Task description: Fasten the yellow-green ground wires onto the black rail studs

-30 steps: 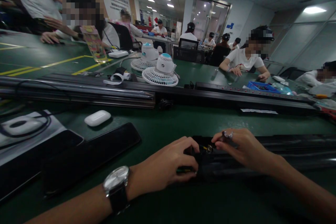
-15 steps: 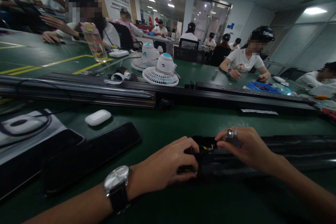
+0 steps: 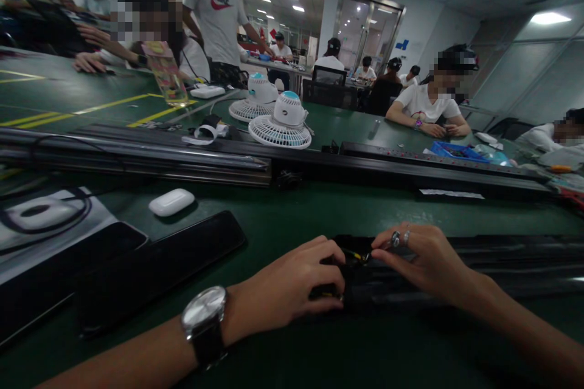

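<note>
A long black rail-like piece (image 3: 506, 261) lies along the green table in front of me and runs off to the right. My left hand (image 3: 292, 279), with a watch on its wrist, curls its fingers around the left end of this piece. Thumb and forefinger of my right hand (image 3: 424, 255), which wears rings, are pinched together just above that end. Between the hands a short yellow wire (image 3: 353, 254) and a small shiny bit show at the dark end. What the right fingertips pinch is too small and dark to make out.
A black phone-like slab (image 3: 182, 261) and a white earbud case (image 3: 172, 202) lie left of my hands. Behind them, long dark rails (image 3: 410, 173) cross the table. Beyond stand two white fans (image 3: 280, 127), a bottle (image 3: 166, 76) and a blue tray (image 3: 458, 152). People sit around the table.
My right fingertips have shifted slightly left and down at the wire, and more of the yellow shows. My left hand stays put. A standing person has moved right in the background.
</note>
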